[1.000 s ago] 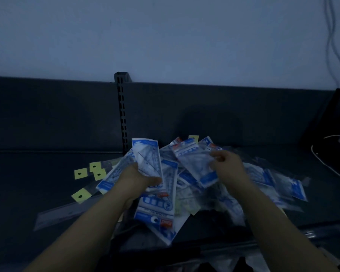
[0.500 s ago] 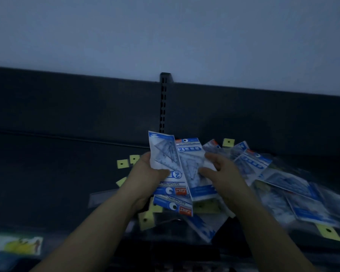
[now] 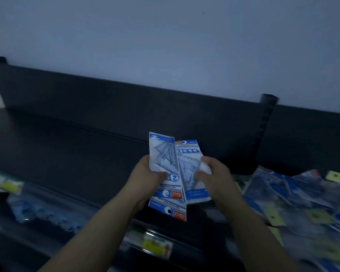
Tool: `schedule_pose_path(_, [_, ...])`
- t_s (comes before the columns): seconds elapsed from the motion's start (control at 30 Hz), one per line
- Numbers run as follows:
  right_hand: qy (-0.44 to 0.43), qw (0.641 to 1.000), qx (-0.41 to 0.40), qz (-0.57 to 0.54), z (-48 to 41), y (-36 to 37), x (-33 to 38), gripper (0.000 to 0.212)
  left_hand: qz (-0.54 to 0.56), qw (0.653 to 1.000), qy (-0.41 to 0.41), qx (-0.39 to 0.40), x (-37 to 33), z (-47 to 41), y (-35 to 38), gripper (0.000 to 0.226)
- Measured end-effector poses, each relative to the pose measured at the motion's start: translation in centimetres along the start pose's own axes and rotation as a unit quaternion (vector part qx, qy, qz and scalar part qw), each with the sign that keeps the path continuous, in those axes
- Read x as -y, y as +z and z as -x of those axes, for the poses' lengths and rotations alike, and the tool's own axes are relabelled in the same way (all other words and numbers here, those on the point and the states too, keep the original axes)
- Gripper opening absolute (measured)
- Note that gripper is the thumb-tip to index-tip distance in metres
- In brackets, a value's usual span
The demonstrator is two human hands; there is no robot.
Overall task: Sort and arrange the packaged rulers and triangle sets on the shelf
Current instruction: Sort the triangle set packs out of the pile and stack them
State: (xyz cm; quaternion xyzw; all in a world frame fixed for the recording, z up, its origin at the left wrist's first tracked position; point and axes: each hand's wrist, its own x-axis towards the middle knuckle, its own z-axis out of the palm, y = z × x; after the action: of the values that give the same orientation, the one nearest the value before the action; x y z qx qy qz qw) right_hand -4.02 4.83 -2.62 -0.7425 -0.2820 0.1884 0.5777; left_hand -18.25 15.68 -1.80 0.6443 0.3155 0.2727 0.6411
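My left hand (image 3: 148, 176) grips a small stack of blue-and-white triangle set packets (image 3: 166, 185), thumb across their front. My right hand (image 3: 214, 176) pinches one more triangle set packet (image 3: 190, 165) and holds it against the right side of that stack. Both hands hover above the dark shelf (image 3: 71, 154), left of the loose pile of packets (image 3: 294, 195). The pile, blurred, spreads over the right part of the shelf, with yellow hang tabs (image 3: 335, 176) showing among the blue packets.
The shelf's dark back panel (image 3: 126, 107) runs along a pale wall, with a slotted upright post (image 3: 266, 118) at the right. Blurred packaged goods (image 3: 157, 244) with yellow-green labels lie on the lower level in front, more at the left (image 3: 8, 184).
The view has swung left; the pile and the post now sit far right. Both hands carried the held packets leftward over bare shelf, the right packet staying pressed against the left stack.
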Motion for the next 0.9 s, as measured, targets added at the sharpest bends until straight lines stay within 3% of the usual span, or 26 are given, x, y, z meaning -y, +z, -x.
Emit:
schedule_pose_path(0.07, [0.005, 1.0, 0.003, -0.007, -0.4, 3.8, 0.8, 0.036, -0.009, 1.0, 0.0, 0.004, -0.1, -1.2, -3.6, 0.024])
schedule_pose_path(0.23, [0.015, 1.0, -0.018, 0.007, -1.8, 11.4, 2.2, 0.05, -0.041, 0.999, -0.024, 0.019, 0.2, -5.2, -11.1, 0.025])
schedule_pose_path(0.57, [0.019, 0.992, -0.011, 0.126, -4.3, 18.6, 1.6, 0.052, -0.22, 0.975, 0.007, 0.02, 2.0, -10.8, -17.3, 0.021])
schedule_pose_path(0.67, [-0.005, 0.974, 0.003, 0.224, -4.3, 19.0, 1.1, 0.044, -0.357, 0.933, 0.046, -0.009, 2.8, -11.6, -18.1, 0.031])
schedule_pose_path(0.77, [-0.029, 0.95, 0.004, 0.31, -3.8, 18.6, 1.7, 0.039, -0.505, 0.856, 0.107, -0.031, 2.7, -11.4, -18.0, 0.046])
schedule_pose_path(0.83, [-0.067, 0.94, -0.009, 0.334, -3.5, 18.0, 1.9, 0.037, -0.55, 0.819, 0.158, -0.037, 2.4, -10.9, -17.4, 0.046])
schedule_pose_path(0.9, [-0.09, 0.926, -0.009, 0.366, -3.0, 17.2, 2.1, 0.041, -0.549, 0.809, 0.208, -0.031, 2.2, -10.4, -16.5, 0.042])
